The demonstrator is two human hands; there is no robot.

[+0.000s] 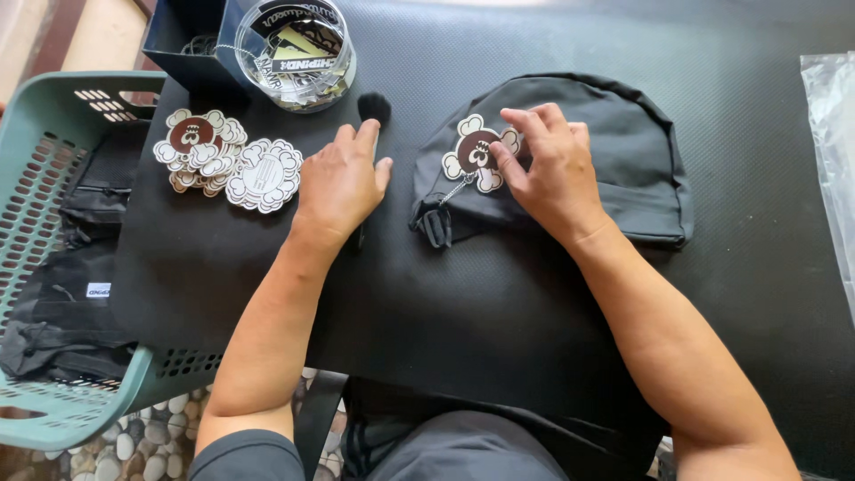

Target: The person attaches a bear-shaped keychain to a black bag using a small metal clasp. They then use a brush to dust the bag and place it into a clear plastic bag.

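- We see our right hand point(554, 169) lying on a black backpack point(623, 151) that lies flat on the black worktop point(499, 312).
- Its fingers point(512, 167) are bent and close together, the thumb and forefinger pinching the right edge of a flower-shaped tag point(470, 153), brown in the middle with pale petals.
- The tag rests on the front of the backpack, and a thin metal chain point(457, 190) runs from it down to the black zipper pull point(435, 224) at the bag's left edge.
- Our left hand point(338, 183) lies palm down on the worktop just left of the backpack, its fingers loosely spread and nearly straight.
- Under that hand lies a brush; its black bristle head point(374, 107) shows just beyond the fingertips, while the handle is mostly hidden, so we cannot tell whether the hand grips it or only rests on it.
- To the left of the left hand, a loose heap of the same flower-shaped tags point(223, 160) lies on the worktop, some face up and some showing a white back.
- Behind the heap stands a round clear tub point(298, 53) filled with printed labels, next to a dark box point(183, 36).
- A green plastic basket point(53, 116) holding black bags stands at the left of the worktop.
- A clear plastic sleeve point(833, 151) lies at the right edge.
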